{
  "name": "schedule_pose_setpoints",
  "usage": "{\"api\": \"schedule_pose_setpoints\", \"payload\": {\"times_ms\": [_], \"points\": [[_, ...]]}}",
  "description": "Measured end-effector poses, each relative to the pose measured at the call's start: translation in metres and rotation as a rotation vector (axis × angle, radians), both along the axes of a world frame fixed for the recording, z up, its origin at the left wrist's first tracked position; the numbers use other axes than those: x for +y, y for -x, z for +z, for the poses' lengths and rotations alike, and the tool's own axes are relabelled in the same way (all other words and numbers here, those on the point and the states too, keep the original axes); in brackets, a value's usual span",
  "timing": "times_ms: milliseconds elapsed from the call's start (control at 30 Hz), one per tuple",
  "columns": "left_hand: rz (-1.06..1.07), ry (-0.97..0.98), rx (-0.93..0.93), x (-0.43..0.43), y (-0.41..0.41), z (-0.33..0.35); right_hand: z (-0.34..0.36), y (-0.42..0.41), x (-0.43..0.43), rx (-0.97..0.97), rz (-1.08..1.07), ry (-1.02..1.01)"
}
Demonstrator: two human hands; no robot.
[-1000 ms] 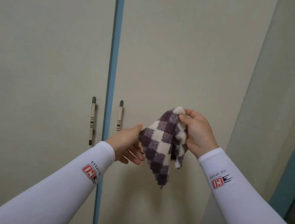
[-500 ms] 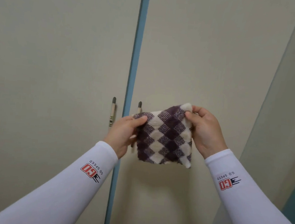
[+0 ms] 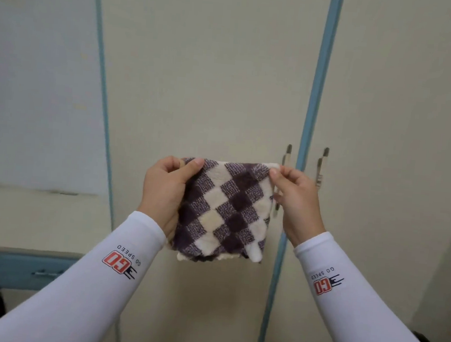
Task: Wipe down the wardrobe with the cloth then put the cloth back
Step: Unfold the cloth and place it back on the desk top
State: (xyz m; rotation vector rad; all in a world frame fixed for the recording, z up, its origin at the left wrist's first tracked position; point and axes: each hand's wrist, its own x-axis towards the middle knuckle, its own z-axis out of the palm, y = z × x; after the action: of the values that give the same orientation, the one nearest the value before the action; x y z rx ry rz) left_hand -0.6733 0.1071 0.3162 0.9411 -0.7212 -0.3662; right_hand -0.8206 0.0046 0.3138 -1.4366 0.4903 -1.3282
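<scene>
The flat wardrobe door [image 3: 213, 74] offers open room above and below the cloth [image 3: 223, 209] stretched before it, while two upright handles [image 3: 288, 151] jut out just behind the right hand [image 3: 298, 201] and a cream ledge [image 3: 24, 218] over a blue drawer [image 3: 33, 268] blocks the lower left.

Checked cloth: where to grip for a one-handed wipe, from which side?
The purple-and-cream checked cloth hangs flat, its top corners pinched by the left hand and right hand. Likely best: palm on its near face from the person's side, thumb over the top edge.
</scene>
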Motion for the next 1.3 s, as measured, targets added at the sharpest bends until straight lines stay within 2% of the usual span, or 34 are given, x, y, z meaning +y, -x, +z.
{"api": "schedule_pose_setpoints", "payload": {"times_ms": [167,267,433,633,700,967,1200,1300], "points": [[0.030,-0.010,-0.031,0.058,-0.078,-0.012,-0.024,-0.088,0.058,-0.076,0.119,-0.124],[0.003,-0.024,-0.080,0.091,-0.119,-0.022,-0.034,-0.140,0.085,-0.150,0.131,-0.133],[-0.044,-0.143,-0.192,0.132,-0.200,-0.046,-0.043,-0.223,0.119,-0.163,0.240,-0.065],[-0.027,-0.237,-0.290,0.150,-0.289,-0.071,-0.071,-0.312,0.130,-0.010,0.398,0.135],[-0.012,-0.282,-0.291,0.151,-0.315,-0.078,-0.084,-0.337,0.134,0.061,0.382,0.209],[-0.037,-0.408,-0.250,0.133,-0.431,-0.092,-0.113,-0.456,0.111,-0.019,0.276,0.034],[-0.077,-0.561,-0.182,0.099,-0.510,-0.149,-0.162,-0.532,0.080,0.149,0.123,-0.161],[-0.161,-0.620,-0.106,0.076,-0.549,-0.182,-0.192,-0.569,0.062,0.202,0.096,-0.246]]}}
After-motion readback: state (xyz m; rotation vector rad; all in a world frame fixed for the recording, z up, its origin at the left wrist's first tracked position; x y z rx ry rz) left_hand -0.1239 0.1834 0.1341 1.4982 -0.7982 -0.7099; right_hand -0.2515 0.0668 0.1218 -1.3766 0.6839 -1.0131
